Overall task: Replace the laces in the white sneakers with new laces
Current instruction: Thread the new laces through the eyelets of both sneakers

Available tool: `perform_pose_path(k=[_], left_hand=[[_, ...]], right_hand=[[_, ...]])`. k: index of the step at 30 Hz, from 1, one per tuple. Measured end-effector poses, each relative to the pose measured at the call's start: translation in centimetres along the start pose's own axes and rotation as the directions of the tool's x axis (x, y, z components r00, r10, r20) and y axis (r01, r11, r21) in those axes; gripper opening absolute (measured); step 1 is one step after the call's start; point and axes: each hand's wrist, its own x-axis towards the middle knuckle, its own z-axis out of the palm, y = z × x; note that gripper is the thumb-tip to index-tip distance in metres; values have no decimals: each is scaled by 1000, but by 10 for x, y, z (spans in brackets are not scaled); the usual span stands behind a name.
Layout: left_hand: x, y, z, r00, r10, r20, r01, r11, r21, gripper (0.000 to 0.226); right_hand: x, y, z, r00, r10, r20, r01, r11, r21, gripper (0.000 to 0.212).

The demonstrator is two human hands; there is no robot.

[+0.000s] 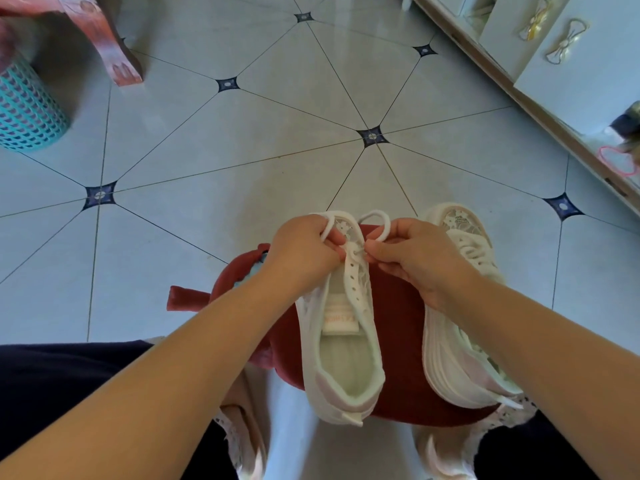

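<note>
The unlaced white sneaker [343, 368] is lying on the red stool [398, 306] with its heel at the near edge, so a hard tug is likely risking sliding it off. Further out, the left hand [301, 251] is gripping a loop of the white lace [375, 216], and the right hand [415, 258] is pinching the lace at a toe-end eyelet. That thin pinch may be slipping, or the ends coming out uneven. The laced second sneaker [460, 341] is leaning at the stool's right edge and could be toppling onto the tiled floor [242, 150].

Both hands [304, 247] [412, 258] pinch lace [375, 216] at sneaker [343, 341].
</note>
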Motion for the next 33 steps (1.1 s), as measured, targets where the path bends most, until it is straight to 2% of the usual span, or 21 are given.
perform_pose_path(k=[3, 11, 13, 16, 18, 20, 23, 29, 33], left_hand=[[0, -5, 5, 999, -44, -15, 42, 994, -104, 25], [-3, -14, 23, 983, -1, -182, -22, 992, -122, 24], [-4, -14, 24, 979, 7, -202, -34, 991, -131, 26], [-5, -14, 26, 977, 20, -214, -45, 993, -113, 25], [-5, -14, 27, 974, 35, -225, -55, 995, -84, 21], [-5, -15, 28, 971, 52, -233, -67, 996, -59, 17], [-4, -17, 30, 971, 74, -227, -82, 996, -27, 13], [-2, -19, 34, 958, 167, -231, -143, 983, 115, 7], [-4, -21, 36, 937, 227, -265, -182, 966, 184, 12]], right_hand=[[3, 2, 0, 999, -13, -30, 11, 998, -62, 13], [6, 5, 0, 998, -10, -54, 6, 997, -72, 14], [5, 4, 1, 993, -78, -83, 66, 989, -135, 16], [4, 4, 5, 960, -257, -108, 200, 905, -375, 17], [4, 5, 8, 950, -298, -94, 232, 873, -429, 19], [4, 6, 9, 971, -226, -79, 192, 931, -310, 20], [7, 3, 5, 999, -50, -17, 48, 994, -103, 17], [10, 5, 9, 981, 184, 59, -179, 981, -73, 13], [9, 6, 9, 970, 232, 74, -230, 972, -40, 9]])
